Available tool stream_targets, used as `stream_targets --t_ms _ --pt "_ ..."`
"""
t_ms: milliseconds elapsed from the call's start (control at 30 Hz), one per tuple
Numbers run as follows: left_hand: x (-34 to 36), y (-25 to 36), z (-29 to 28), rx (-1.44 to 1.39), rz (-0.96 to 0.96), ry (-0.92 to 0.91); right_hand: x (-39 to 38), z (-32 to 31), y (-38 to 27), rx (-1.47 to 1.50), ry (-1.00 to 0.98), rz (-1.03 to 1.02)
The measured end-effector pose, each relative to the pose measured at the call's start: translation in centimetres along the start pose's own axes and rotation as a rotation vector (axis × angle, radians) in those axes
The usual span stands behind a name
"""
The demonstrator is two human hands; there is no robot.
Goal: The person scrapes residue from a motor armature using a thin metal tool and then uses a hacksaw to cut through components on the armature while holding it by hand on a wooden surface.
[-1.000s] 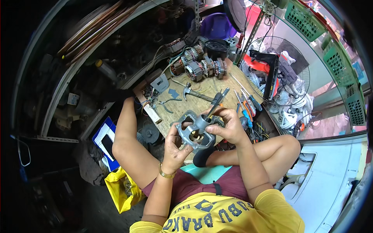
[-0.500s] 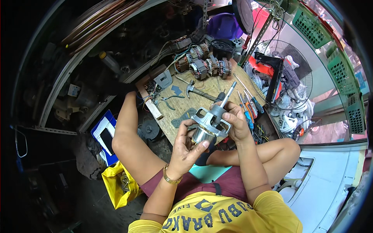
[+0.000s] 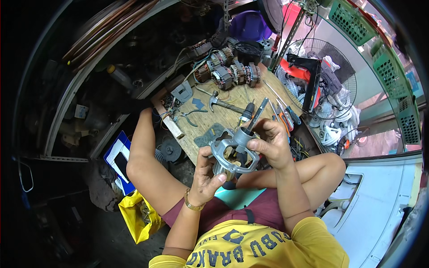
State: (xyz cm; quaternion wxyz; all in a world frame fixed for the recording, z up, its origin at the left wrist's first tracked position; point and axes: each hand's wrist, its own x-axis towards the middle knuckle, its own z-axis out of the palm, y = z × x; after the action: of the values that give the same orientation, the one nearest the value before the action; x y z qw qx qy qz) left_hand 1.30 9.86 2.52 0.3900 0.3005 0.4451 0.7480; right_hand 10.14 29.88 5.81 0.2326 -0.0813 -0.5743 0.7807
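Between my hands is a silver cast motor bracket (image 3: 234,149) with a threaded collar, an upright steel shaft and a shiny cylindrical lower part. My left hand (image 3: 206,178) is closed around its lower left side. My right hand (image 3: 270,143) grips the collar, thumb pressed against it. Just beyond are a drill-like tool (image 3: 247,113), a hammer (image 3: 228,105), pliers (image 3: 193,117) and a dark grey rag (image 3: 206,139) on the wooden board (image 3: 201,129). Several screwdrivers (image 3: 281,116) lie right of my hands.
Copper-wound stators (image 3: 223,76) crowd the board's back. A fan cage (image 3: 344,85) with white parts stands right, beneath green baskets (image 3: 389,71). My bent legs (image 3: 149,165) flank the board. A yellow bag (image 3: 136,216) and blue folder (image 3: 111,156) lie left; a white appliance panel (image 3: 380,201) is right.
The bracket and shaft have turned in my hands, tilting back and forth. Over the last half second it has dropped slightly toward me, and my left hand has shifted a little left.
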Motion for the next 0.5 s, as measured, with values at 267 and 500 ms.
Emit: stream_targets --t_ms 267,500 --pt "-0.1 -0.3 0.7 -0.109 0.006 -0.032 0.3 -0.8 1.0 0.029 -0.036 0.147" --pt "-0.7 -0.3 0.3 -0.054 -0.029 -0.043 0.2 -0.3 0.8 0.013 -0.056 0.168"
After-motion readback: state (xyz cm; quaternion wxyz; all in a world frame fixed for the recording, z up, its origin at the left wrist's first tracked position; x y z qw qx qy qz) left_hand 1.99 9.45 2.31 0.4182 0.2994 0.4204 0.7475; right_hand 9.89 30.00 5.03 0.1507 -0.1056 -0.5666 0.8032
